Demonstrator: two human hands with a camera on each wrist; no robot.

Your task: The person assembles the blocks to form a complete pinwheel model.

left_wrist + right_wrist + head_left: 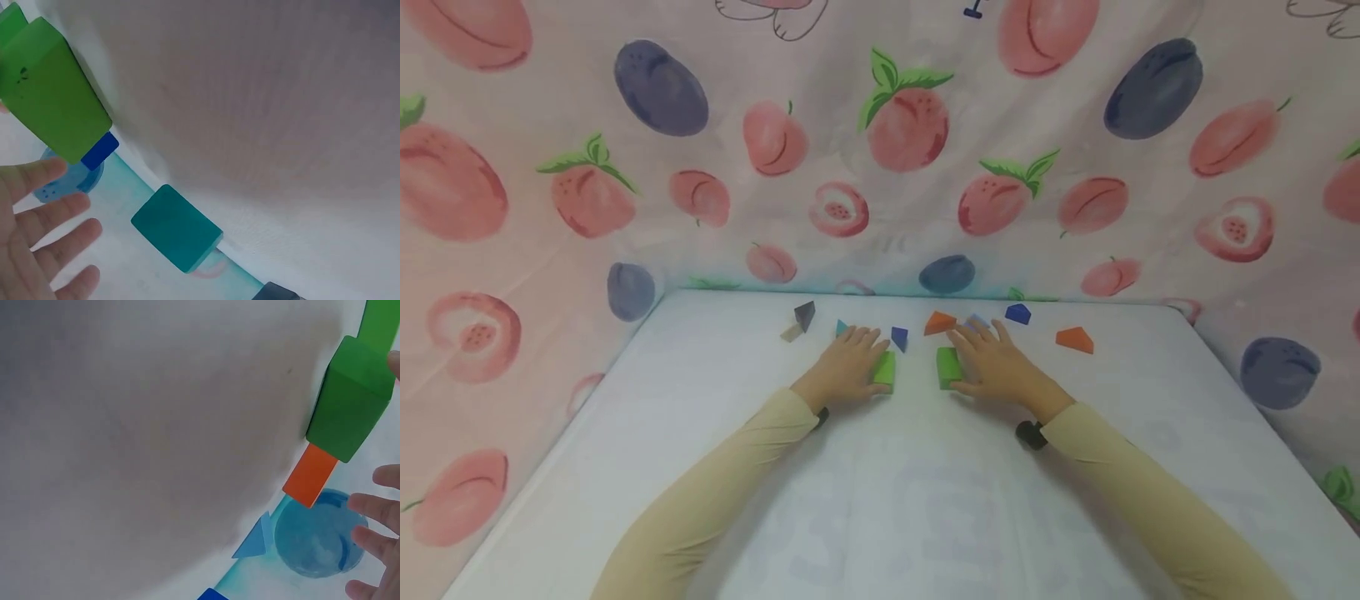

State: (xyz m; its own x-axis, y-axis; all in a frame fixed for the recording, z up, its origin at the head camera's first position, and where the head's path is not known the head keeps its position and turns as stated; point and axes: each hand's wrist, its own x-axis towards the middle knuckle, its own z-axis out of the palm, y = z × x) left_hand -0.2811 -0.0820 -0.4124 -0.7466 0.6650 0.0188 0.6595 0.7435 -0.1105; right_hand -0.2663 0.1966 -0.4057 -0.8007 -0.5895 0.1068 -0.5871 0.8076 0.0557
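Mid-frame in the head view, the left block point(886, 373) and right block point(948, 368) are bright green. The rightmost block point(1075, 340) is orange, the tabletop point(917, 483) white, the sleeves point(700, 492) beige; the backdrop point(887, 246) up top is pale pink, printed with reddish and slate-blue fruit.

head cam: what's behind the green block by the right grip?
Behind the green block: an orange block, then the patterned backdrop. The right grip partly covers a light blue block beside the orange one. Hidden: that part, and whatever's under the green block.

head: above, forward-down, wide | wrists: low, near, tilted forward | shared: green blocks point(948, 368)
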